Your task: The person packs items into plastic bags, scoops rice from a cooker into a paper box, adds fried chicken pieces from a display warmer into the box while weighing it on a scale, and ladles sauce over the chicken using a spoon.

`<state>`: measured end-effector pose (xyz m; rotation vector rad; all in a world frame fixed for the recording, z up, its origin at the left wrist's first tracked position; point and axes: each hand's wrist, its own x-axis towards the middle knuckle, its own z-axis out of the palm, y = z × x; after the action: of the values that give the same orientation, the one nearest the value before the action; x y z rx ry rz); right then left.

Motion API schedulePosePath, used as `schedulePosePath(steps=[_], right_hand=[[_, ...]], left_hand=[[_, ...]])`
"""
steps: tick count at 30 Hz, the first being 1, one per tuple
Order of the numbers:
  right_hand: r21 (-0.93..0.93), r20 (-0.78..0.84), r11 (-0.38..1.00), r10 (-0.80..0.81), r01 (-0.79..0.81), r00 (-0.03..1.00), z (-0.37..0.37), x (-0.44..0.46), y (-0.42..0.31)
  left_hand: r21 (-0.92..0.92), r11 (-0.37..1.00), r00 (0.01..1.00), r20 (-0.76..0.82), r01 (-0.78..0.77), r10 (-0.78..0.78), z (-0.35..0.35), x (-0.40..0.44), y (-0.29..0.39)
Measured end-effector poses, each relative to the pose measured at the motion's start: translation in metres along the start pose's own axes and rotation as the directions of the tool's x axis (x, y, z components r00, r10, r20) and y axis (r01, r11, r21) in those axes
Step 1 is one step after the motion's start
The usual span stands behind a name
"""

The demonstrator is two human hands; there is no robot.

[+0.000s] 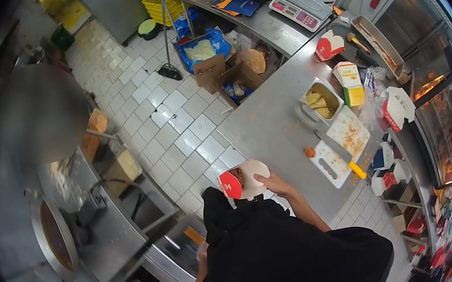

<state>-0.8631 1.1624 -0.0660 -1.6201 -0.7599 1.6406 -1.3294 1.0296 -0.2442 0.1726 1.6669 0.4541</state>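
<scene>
My right hand (pixel 273 183) grips the rim of a red-and-white paper food box (pixel 252 176), thumb over its edge. Dark brown pieces show inside the box, which is tilted with its mouth up. Lower down, my left hand (pixel 201 252), partly hidden by my black clothing, is closed beside a flat orange-brown piece (pixel 194 235) over the metal fryer-like unit (pixel 170 259); what its fingers hold I cannot make out. On the steel counter near my right hand are a white cutting board (pixel 332 163), a yellow-handled knife (pixel 356 168) and a small fried piece (pixel 310 152).
A metal pan with yellow food (pixel 322 102), folded boxes (pixel 348 76) and a scale (pixel 301 10) stand on the counter. A broom (pixel 170 72) and a cardboard box (pixel 238 81) occupy the tiled floor. At left are a blurred person (pixel 39 115) and a round pan (pixel 54 236).
</scene>
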Motion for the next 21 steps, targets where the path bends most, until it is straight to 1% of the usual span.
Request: schedulePosePath(steps=[1, 4, 5, 6, 8, 9, 12, 13, 14, 16, 17, 18, 19, 20, 21], right_hand=[[0.042, -0.023, 0.998, 0.044, -0.043, 0.999, 0.013, 0.022, -0.016], [0.110, -0.082, 0.994, 0.039, -0.029, 0.996, 0.035, 0.108, -0.042], [0.179, -0.039, 0.980, 0.099, -0.090, 0.994, 0.038, 0.139, -0.054], [0.266, -0.023, 0.960, 0.092, -0.083, 0.995, 0.041, 0.163, -0.067], [0.431, -0.002, 0.901, 0.048, -0.043, 0.999, 0.049, 0.204, -0.127], [0.512, -0.085, 0.859, 0.014, 0.031, 0.996, 0.054, 0.230, -0.144], [0.631, -0.243, 0.755, -0.030, 0.181, 0.970, 0.048, 0.298, -0.193], [0.677, -0.298, 0.706, 0.005, 0.207, 0.955, 0.039, 0.319, -0.207], [0.678, -0.402, 0.676, 0.013, 0.289, 0.915, 0.027, 0.337, -0.219], [0.645, -0.595, 0.620, 0.041, 0.446, 0.803, -0.012, 0.367, -0.244], [0.560, -0.706, 0.620, 0.010, 0.549, 0.709, -0.031, 0.372, -0.268], [0.460, -0.799, 0.621, -0.023, 0.635, 0.601, -0.053, 0.378, -0.293], [0.343, -0.859, 0.702, -0.034, 0.624, 0.511, -0.081, 0.391, -0.307], [0.230, -0.905, 0.777, -0.050, 0.586, 0.422, -0.110, 0.406, -0.318], [-0.173, -0.952, 0.915, -0.250, 0.364, 0.177, -0.152, 0.441, -0.316]], left_hand=[[0.039, 0.999, 1.000, 0.014, 0.008, -0.009, -0.003, 0.012, 0.014], [0.168, 0.986, 0.997, 0.070, 0.004, -0.016, 0.000, 0.063, 0.083], [0.214, 0.977, 0.996, 0.092, -0.007, -0.013, 0.004, 0.083, 0.113], [0.259, 0.966, 0.993, 0.117, -0.021, -0.010, 0.008, 0.103, 0.147], [0.336, 0.939, 0.984, 0.177, -0.066, 0.006, 0.014, 0.147, 0.226], [0.371, 0.924, 0.978, 0.207, -0.095, 0.017, 0.020, 0.169, 0.271], [0.447, 0.874, 0.957, 0.283, -0.191, 0.064, 0.041, 0.243, 0.424], [0.469, 0.855, 0.950, 0.302, -0.222, 0.081, 0.048, 0.272, 0.476], [0.493, 0.829, 0.939, 0.329, -0.263, 0.102, 0.057, 0.301, 0.532], [0.515, 0.773, 0.904, 0.392, -0.369, 0.170, 0.081, 0.381, 0.645], [0.506, 0.740, 0.870, 0.444, -0.442, 0.216, 0.104, 0.412, 0.707], [0.434, 0.724, 0.776, 0.590, -0.537, 0.222, 0.139, 0.414, 0.772], [0.448, 0.666, 0.791, 0.469, -0.596, 0.393, 0.159, 0.443, 0.818], [0.416, 0.627, 0.749, 0.441, -0.659, 0.494, 0.203, 0.438, 0.858], [0.369, 0.617, 0.712, 0.464, -0.696, 0.526, 0.255, 0.432, 0.875]])
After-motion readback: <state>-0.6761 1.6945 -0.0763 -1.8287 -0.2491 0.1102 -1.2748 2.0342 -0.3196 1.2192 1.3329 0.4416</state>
